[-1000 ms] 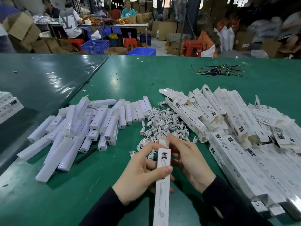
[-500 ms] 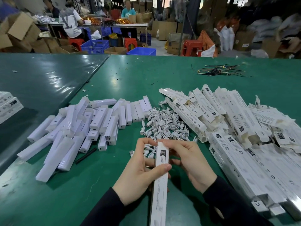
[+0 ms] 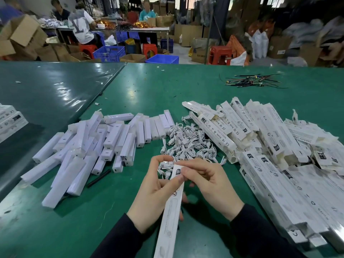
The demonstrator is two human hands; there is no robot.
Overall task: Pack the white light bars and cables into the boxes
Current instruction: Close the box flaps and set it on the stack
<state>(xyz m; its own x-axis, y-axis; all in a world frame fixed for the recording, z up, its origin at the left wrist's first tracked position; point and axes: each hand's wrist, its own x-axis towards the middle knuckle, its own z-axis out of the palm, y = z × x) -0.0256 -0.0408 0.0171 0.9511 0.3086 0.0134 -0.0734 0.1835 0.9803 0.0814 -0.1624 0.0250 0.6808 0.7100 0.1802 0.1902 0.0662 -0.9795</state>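
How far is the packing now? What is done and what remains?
Done: hard to say; the boxes piled on the right may be packed or empty. In hand: both the left hand and right hand grip one box at its far end. Left: many loose light bars and a heap of cables.

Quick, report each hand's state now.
Left hand: holding the long white box.
Right hand: pinching the box's top end.
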